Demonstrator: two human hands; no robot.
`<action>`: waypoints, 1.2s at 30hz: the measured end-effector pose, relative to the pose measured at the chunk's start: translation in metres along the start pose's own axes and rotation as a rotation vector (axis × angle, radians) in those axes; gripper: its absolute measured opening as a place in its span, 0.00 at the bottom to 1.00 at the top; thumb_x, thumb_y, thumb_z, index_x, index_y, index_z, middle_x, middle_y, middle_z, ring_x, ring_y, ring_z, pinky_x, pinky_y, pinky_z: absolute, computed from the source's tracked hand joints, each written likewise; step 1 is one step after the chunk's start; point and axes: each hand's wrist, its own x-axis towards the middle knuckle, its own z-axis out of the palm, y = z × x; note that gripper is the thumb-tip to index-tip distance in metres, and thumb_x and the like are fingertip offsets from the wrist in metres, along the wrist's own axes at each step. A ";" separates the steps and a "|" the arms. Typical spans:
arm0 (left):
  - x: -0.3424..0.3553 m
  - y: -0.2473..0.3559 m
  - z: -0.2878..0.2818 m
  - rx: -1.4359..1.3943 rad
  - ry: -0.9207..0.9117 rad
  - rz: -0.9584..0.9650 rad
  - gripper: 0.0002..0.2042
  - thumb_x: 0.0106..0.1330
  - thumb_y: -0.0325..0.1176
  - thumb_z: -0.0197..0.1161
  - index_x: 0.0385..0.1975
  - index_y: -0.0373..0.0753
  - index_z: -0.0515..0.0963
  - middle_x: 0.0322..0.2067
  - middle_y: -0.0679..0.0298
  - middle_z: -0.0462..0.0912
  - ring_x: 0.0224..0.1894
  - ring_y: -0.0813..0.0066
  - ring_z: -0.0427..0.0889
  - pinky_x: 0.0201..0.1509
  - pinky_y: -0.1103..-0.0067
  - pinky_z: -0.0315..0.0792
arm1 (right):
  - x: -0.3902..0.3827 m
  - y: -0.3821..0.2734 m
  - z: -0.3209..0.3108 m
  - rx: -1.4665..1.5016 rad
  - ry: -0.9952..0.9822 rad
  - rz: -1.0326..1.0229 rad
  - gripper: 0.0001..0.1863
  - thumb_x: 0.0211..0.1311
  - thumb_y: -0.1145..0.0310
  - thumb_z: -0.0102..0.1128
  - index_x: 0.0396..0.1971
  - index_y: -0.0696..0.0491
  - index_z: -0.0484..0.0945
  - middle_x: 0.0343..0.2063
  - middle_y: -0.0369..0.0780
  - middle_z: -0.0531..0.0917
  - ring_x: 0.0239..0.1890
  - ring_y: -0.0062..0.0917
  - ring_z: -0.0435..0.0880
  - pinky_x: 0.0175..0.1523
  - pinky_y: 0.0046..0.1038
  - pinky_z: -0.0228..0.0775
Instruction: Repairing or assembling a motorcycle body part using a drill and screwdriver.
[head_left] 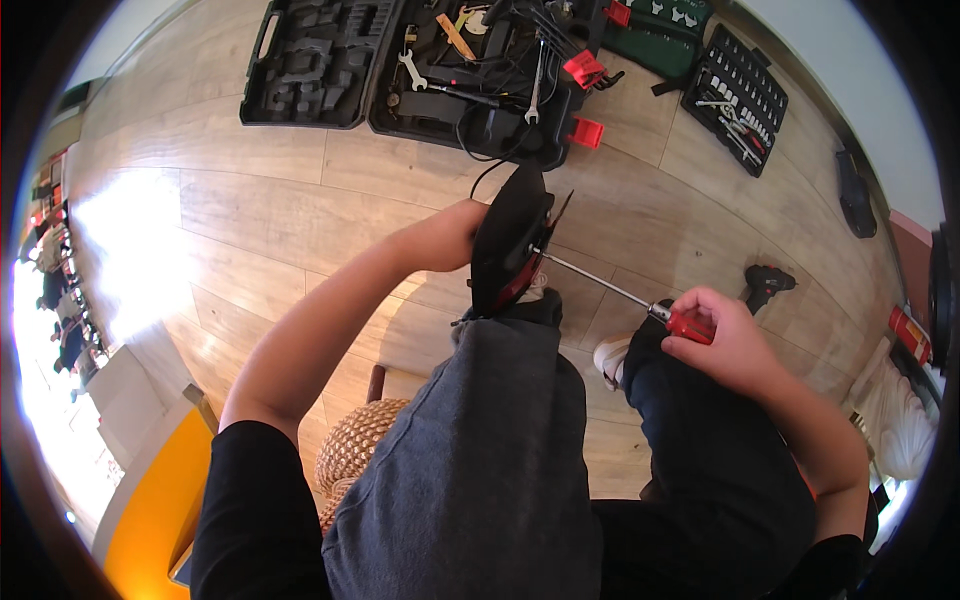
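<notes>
Upright at my knees stands a black device [508, 235] with a rounded body, a dark red part on its lower side and a thin black cord; I cannot tell its exact kind. My left hand [452, 236] grips it from the left, the fingers hidden behind it. My right hand [730, 340] is closed round the red handle of a screwdriver [605, 283]. The screwdriver's long metal shaft points left, its tip at the side of the device facing right. A thin flat piece [562, 215] sticks out from that same side.
An open black tool case [312, 108] lies ahead, holding wrenches, cables and a folding ruler. Further right are a green case [655, 45], a socket set [738, 100] and a dark pistol-shaped tool [768, 282] on the wooden floor. A woven seat [357, 440] stands left of my leg.
</notes>
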 end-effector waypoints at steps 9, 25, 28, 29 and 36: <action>0.007 0.005 -0.003 -0.038 -0.053 -0.093 0.08 0.62 0.26 0.64 0.38 0.28 0.84 0.34 0.47 0.88 0.38 0.64 0.87 0.46 0.69 0.78 | 0.008 -0.016 -0.006 -1.028 0.329 -0.732 0.16 0.53 0.72 0.75 0.41 0.59 0.81 0.32 0.41 0.82 0.31 0.34 0.83 0.34 0.33 0.76; -0.002 -0.012 0.009 0.090 0.110 0.197 0.05 0.56 0.23 0.66 0.31 0.32 0.83 0.28 0.46 0.85 0.33 0.54 0.87 0.39 0.68 0.77 | 0.027 -0.004 -0.026 0.914 -0.412 0.881 0.21 0.80 0.56 0.53 0.43 0.62 0.78 0.25 0.32 0.74 0.15 0.05 0.56 0.16 0.10 0.44; -0.001 -0.011 0.009 0.030 0.108 0.242 0.06 0.57 0.23 0.66 0.33 0.32 0.83 0.29 0.47 0.85 0.33 0.52 0.86 0.39 0.67 0.77 | 0.027 -0.006 -0.029 0.803 -0.409 0.795 0.19 0.78 0.57 0.58 0.44 0.61 0.78 0.26 0.31 0.75 0.19 0.08 0.65 0.19 0.15 0.57; -0.002 -0.010 0.011 0.030 0.111 0.238 0.06 0.57 0.23 0.66 0.33 0.32 0.83 0.29 0.47 0.85 0.33 0.52 0.86 0.39 0.67 0.77 | 0.022 -0.008 -0.023 0.421 -0.281 0.475 0.16 0.74 0.60 0.63 0.43 0.60 0.79 0.27 0.32 0.76 0.21 0.13 0.71 0.22 0.20 0.63; -0.006 -0.012 0.016 -0.052 0.129 0.165 0.09 0.57 0.24 0.67 0.37 0.31 0.82 0.34 0.47 0.86 0.37 0.49 0.85 0.43 0.68 0.78 | 0.014 -0.019 -0.008 -1.001 0.224 -0.698 0.14 0.57 0.68 0.72 0.40 0.55 0.80 0.29 0.42 0.79 0.29 0.36 0.82 0.33 0.35 0.76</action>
